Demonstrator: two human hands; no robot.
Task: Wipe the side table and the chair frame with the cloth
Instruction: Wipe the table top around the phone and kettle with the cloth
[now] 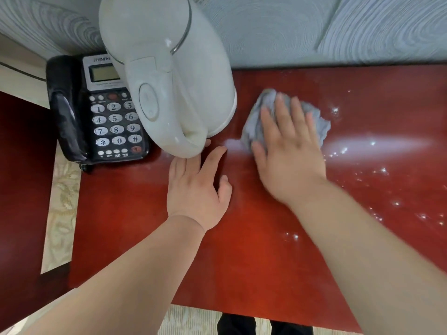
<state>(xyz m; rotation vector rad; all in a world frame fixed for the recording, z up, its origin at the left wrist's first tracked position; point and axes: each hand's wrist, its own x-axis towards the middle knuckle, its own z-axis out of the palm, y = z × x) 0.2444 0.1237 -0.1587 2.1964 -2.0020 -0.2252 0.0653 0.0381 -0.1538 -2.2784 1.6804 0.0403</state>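
Observation:
The red glossy side table (pixel 266 250) fills most of the view. A crumpled grey cloth (pixel 312 114) lies on its far middle part. My right hand (pixel 287 153) presses flat on the cloth with straight, spread fingers, and it is blurred. My left hand (pixel 196 187) rests on the tabletop with its fingers straight, their tips at the base and handle of a white kettle (pixel 167 76). White specks and wet glints dot the table to the right of the cloth. A dark red piece of furniture (pixel 21 189), possibly the chair frame, stands at the left.
A black desk phone (pixel 96 112) sits at the table's back left corner, partly behind the kettle. A grey patterned wall (pixel 314 27) backs the table. Pale patterned floor (pixel 60 204) shows in the gap at left and below the front edge.

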